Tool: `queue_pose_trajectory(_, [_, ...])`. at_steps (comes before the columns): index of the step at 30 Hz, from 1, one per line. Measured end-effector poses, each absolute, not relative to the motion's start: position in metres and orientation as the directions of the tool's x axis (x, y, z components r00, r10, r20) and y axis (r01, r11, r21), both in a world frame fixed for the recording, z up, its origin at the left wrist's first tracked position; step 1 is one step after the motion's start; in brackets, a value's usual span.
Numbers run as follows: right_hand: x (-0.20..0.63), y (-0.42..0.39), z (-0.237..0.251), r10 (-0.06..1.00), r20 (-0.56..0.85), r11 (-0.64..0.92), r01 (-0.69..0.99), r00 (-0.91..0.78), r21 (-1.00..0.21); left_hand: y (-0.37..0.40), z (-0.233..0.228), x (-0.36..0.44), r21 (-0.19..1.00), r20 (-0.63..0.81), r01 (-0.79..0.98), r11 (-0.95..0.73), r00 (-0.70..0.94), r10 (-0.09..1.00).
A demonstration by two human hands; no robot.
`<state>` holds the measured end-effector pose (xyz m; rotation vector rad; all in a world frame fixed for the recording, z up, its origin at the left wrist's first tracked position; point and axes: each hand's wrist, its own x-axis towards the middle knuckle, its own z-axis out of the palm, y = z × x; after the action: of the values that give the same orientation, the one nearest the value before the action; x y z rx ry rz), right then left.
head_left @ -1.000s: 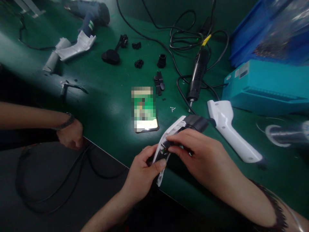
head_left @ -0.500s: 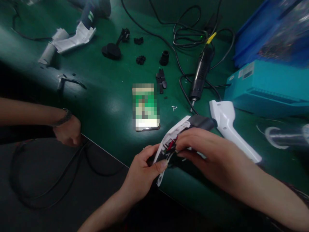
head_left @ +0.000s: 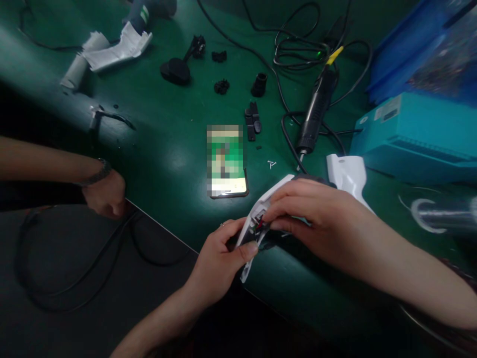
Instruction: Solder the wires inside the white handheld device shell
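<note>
White half-shell: this one (head_left: 256, 208) is held tilted at the near edge of the tabletop (head_left: 167, 149), some red bit (head_left: 260, 223) showing inside.
Left hand: (head_left: 223, 261) clamped round the shell's lower end, thumb on the inner side.
Right hand: (head_left: 316, 214) fingertips bunched up at the shell's inside, right by the red bit; can't tell what, if anything, they're pinching.
Turquoise box: (head_left: 413, 134) over by the tabletop's right side, pale label (head_left: 389, 109) on top, print too small to read, sorry.
Phone: (head_left: 238, 187) lying mid-tabletop, screen lit but mostly pixelated, so any text is a blur.
Power screwdriver: (head_left: 316, 109) right of the phone, yellow tag (head_left: 334, 55) at its far end, can't make out any writing.
Screws: (head_left: 272, 163) little pile between phone and driver.
</note>
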<state>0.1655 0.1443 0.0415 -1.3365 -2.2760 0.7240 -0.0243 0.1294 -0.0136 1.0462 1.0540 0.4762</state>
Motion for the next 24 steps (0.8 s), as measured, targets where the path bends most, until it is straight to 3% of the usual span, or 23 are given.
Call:
queue_pose_trajectory(5, [0.161,0.152,0.042,0.896,-0.02,0.386,0.802,-0.443,-0.455,0.129,-0.014,-0.024,0.876,-0.471,0.142,0.461,0.459,0.753])
queue_pose_trajectory(12, [0.153,0.158,0.048,0.826,-0.095,0.532,0.824,-0.555,-0.194,0.129,-0.014,-0.023,0.883,-0.461,0.156,0.444,0.468,0.753])
queue_pose_trajectory(15, [0.15,0.16,0.046,0.795,-0.046,0.595,0.793,-0.605,-0.131,0.129,-0.014,-0.022,0.885,-0.459,0.17,0.434,0.476,0.75])
queue_pose_trajectory(21, [0.145,0.159,0.041,0.755,0.172,0.655,0.742,-0.633,-0.144,0.128,-0.015,-0.021,0.869,-0.487,0.169,0.466,0.467,0.738])
queue_pose_trajectory(24, [0.147,0.155,0.043,0.717,0.189,0.693,0.716,-0.671,-0.085,0.128,-0.019,-0.022,0.871,-0.477,0.151,0.467,0.485,0.733])
